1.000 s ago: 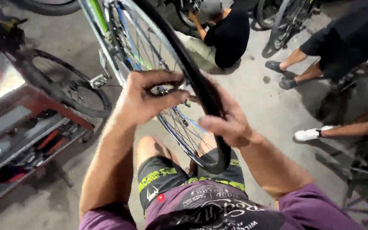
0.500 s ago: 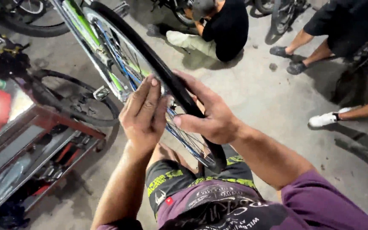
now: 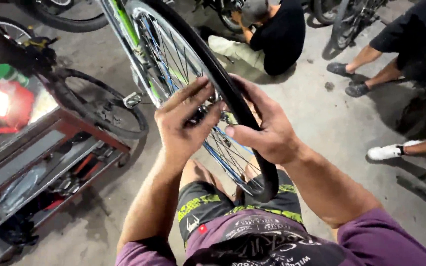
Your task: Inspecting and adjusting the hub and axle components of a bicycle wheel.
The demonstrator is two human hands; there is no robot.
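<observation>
Black tyre (image 3: 232, 93) runs between left hand (image 3: 186, 123) and right hand (image 3: 267, 130).

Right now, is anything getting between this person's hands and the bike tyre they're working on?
Nothing visible does. The right hand is wrapped over the black tyre, thumb beneath it. The left hand lies with its fingers against the silver rim and spokes just beside the tyre. Whether it touches the rubber cannot be told.
</observation>
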